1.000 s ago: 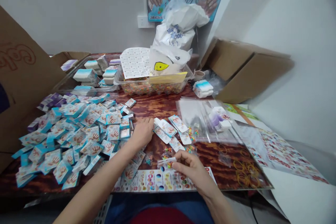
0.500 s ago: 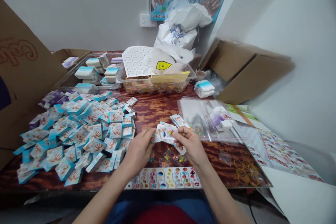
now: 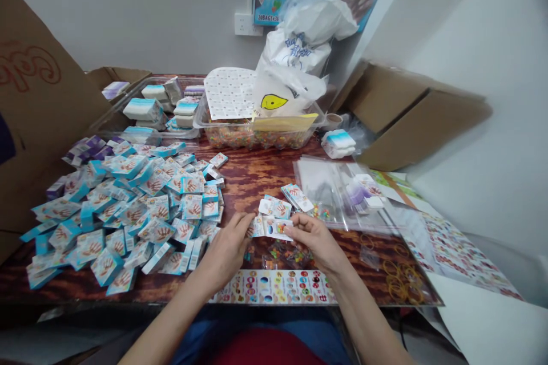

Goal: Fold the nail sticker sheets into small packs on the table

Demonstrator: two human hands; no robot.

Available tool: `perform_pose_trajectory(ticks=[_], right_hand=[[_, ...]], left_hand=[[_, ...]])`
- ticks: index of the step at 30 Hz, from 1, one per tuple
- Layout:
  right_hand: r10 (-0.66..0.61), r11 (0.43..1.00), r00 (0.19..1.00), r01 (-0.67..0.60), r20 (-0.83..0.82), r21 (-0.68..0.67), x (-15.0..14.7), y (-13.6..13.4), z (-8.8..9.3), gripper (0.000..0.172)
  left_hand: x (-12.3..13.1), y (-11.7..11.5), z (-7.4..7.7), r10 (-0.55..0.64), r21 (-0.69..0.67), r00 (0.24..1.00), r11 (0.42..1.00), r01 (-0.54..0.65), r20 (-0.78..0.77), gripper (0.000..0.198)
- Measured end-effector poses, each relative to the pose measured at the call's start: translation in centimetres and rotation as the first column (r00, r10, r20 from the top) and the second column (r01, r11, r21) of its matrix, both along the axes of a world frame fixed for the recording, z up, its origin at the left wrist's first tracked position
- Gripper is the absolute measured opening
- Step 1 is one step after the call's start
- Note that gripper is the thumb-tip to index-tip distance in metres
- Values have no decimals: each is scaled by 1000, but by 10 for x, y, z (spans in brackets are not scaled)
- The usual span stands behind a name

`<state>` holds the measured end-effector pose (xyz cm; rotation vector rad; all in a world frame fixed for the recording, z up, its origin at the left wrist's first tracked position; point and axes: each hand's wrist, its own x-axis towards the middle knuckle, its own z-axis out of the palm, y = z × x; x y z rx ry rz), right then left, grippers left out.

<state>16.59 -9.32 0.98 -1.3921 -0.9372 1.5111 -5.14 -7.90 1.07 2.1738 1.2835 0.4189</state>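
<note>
My left hand (image 3: 228,246) is closed around a small blue-and-white box (image 3: 257,227), mostly hidden by the fingers. Between the thumb and fingers of my right hand (image 3: 315,240) is a small sticker card (image 3: 274,228) with printed ovals. The card's left end meets the box's right end; how far it reaches inside I cannot tell. Just behind lie a flat-looking small box (image 3: 274,207) and another small box (image 3: 297,198). Small clear packets of coloured candy (image 3: 287,253) rest below the hands. A sticker strip (image 3: 269,287) lies along the table's front edge.
A big pile of small boxes (image 3: 128,211) covers the left. Behind stand a clear tub of candy packets (image 3: 231,136) and a tray of bundled cartons (image 3: 143,109). To the right are clear plastic bags (image 3: 317,182), yellow rubber bands (image 3: 402,282) and a cardboard box (image 3: 411,120).
The right hand has brought the card level with the box, and a white flap that hung below it no longer shows there. The camera view has shifted slightly.
</note>
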Motion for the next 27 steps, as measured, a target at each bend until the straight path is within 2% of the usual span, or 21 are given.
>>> perform_pose_trajectory(ticks=[5, 8, 10, 13, 15, 17, 22, 27], right_hand=[[88, 996, 995, -87, 41, -25, 0, 3, 4, 43], [64, 996, 997, -62, 37, -60, -2, 4, 2, 44], [39, 999, 997, -36, 64, -34, -5, 3, -2, 42], [-37, 989, 968, 0, 249, 149, -14, -1, -7, 32], [-125, 953, 904, -5, 409, 303, -19, -4, -8, 23], [-164, 927, 859, -34, 485, 373, -21, -5, -10, 16], [31, 960, 925, -132, 379, 245, -12, -1, -14, 17], [33, 964, 945, -116, 327, 240, -9, 0, -12, 21]], left_hand=[[-1, -2, 4, -42, -14, 999, 999, 42, -13, 53], [1, -3, 6, -75, -6, 997, 997, 75, 31, 54], [1, -3, 4, -71, 6, 995, 998, 70, 67, 54], [3, -4, 0, -50, 21, 995, 999, 49, 83, 54], [4, -4, -2, -51, 27, 997, 998, 50, 62, 53], [5, -5, -2, -59, 28, 998, 998, 58, 34, 52], [5, -7, -1, -121, 34, 992, 992, 120, 28, 52], [6, -8, -2, -151, 68, 987, 987, 147, 55, 55]])
